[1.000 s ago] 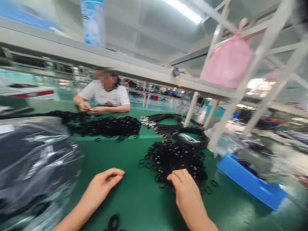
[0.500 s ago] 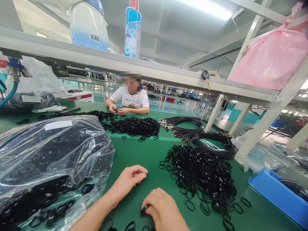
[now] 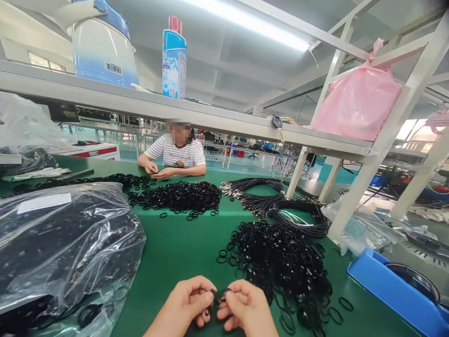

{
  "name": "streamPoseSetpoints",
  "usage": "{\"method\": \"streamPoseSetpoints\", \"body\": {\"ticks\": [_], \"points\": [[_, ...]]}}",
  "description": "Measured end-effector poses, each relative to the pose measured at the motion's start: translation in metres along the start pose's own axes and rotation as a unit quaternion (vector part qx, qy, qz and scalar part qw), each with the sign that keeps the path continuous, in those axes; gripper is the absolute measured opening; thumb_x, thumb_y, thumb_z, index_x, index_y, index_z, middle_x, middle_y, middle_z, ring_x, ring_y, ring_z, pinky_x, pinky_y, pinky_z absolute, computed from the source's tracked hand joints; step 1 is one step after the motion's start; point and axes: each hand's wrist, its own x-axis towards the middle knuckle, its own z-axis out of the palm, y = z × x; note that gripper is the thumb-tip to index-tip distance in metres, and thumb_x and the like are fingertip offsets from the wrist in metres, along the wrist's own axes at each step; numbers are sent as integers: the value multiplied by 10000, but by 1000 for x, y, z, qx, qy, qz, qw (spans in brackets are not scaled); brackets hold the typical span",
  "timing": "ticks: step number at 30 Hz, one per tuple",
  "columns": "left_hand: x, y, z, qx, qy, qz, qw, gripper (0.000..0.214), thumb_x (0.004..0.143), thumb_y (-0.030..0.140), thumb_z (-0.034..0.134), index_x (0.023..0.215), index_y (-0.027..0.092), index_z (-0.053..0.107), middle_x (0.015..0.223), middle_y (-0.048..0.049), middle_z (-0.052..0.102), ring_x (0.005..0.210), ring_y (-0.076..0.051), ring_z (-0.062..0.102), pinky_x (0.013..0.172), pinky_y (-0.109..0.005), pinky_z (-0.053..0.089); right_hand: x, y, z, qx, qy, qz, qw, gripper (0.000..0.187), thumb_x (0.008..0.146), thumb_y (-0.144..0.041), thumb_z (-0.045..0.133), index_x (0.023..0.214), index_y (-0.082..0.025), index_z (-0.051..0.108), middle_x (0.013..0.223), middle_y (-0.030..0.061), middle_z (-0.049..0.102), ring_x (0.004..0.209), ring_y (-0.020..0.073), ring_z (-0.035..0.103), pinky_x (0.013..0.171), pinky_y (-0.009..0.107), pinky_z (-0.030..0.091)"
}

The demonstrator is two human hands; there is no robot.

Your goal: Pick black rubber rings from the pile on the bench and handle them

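Observation:
My left hand (image 3: 187, 304) and my right hand (image 3: 243, 306) meet at the bottom middle of the view, low over the green table (image 3: 182, 243). Both are closed, fingertips pinched on a small bunch of black rubber rings (image 3: 215, 299) held between them. A big heap of the same black rings (image 3: 280, 262) lies just right of my right hand. A large clear plastic bag of black rings (image 3: 59, 243) sits to the left of my left hand.
Across the table a person in a striped shirt (image 3: 175, 152) works at another ring pile (image 3: 178, 195). Coiled black cables (image 3: 280, 201) lie behind the heap. A blue bin (image 3: 393, 292) stands at right. A white shelf (image 3: 175, 110) carries a spray can (image 3: 174, 58) and pink bag (image 3: 356, 100).
My right hand left the ring heap, dropped to the table with rings, and now both hands have come together, pinching the rings between them. The camera has steadied and shifted.

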Motion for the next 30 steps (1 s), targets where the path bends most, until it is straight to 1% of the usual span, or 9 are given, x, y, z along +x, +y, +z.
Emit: {"method": "streamPoseSetpoints", "body": {"ticks": [5, 10, 13, 15, 17, 22, 24, 27, 30], "points": [[0, 1, -6, -14, 16, -4, 1000, 445, 651, 563, 733, 802, 153, 652, 542, 49, 555, 500, -113, 548, 457, -204, 449, 3, -7, -11, -6, 13, -26, 1000, 503, 553, -524, 828, 773, -126, 613, 627, 0, 603, 534, 111, 575, 406, 172, 419], [-4, 5, -2, 7, 3, -7, 1000, 416, 693, 522, 718, 835, 137, 655, 568, 27, 606, 507, -109, 554, 482, -207, 451, -2, -8, 2, -37, -4, -38, 999, 369, 617, -396, 788, 793, -107, 640, 591, 1, 591, 463, 93, 526, 417, 178, 354], [-5, 9, 2, 11, -8, -7, 1000, 395, 705, 506, 712, 819, 132, 650, 580, 23, 609, 521, -110, 550, 491, -211, 452, -5, -6, 10, -118, -16, -81, 990, 252, 625, -284, 758, 793, -125, 657, 593, -18, 558, 495, 87, 476, 460, 191, 332], [-6, 9, 4, 12, -11, -7, 1000, 408, 699, 519, 709, 805, 129, 648, 578, 24, 603, 516, -110, 543, 488, -215, 451, -5, -5, 11, -203, -16, -122, 971, 161, 616, -205, 747, 739, -139, 666, 609, -19, 545, 527, 91, 458, 483, 198, 321], [-6, 8, 5, 13, -12, -10, 1000, 424, 695, 532, 708, 801, 126, 648, 590, 23, 601, 524, -112, 547, 494, -221, 454, -4, -4, 10, -245, -5, -138, 960, 115, 631, -200, 740, 679, -152, 647, 622, -16, 535, 539, 101, 464, 472, 197, 319], [-6, 5, 2, -5, -6, -13, 1000, 476, 671, 570, 717, 860, 139, 644, 602, 47, 562, 543, -116, 561, 523, -237, 469, 2, -2, -4, -133, 11, -73, 988, 301, 752, -441, 657, 735, -179, 511, 562, -21, 558, 393, 72, 406, 364, 171, 286], [-6, 5, 1, -20, 3, -13, 1000, 488, 654, 579, 725, 855, 143, 642, 590, 54, 547, 540, -120, 567, 511, -234, 465, 3, -2, -7, -114, 18, -78, 990, 351, 753, -490, 646, 739, -180, 482, 581, -5, 579, 415, 78, 453, 368, 162, 298], [-4, 4, 3, -41, 11, -2, 999, 442, 652, 530, 752, 845, 150, 636, 618, 42, 572, 561, -131, 592, 510, -230, 458, 3, -1, -2, -95, 16, -76, 992, 370, 684, -474, 705, 742, -172, 501, 590, -8, 559, 496, 122, 546, 372, 162, 339], [-3, 2, 5, -51, -4, 5, 999, 394, 639, 464, 786, 828, 149, 641, 644, 24, 614, 553, -118, 583, 529, -231, 450, 3, 3, 9, -105, 9, -76, 992, 317, 596, -345, 757, 758, -137, 580, 640, 19, 601, 524, 128, 558, 393, 174, 362]]}}
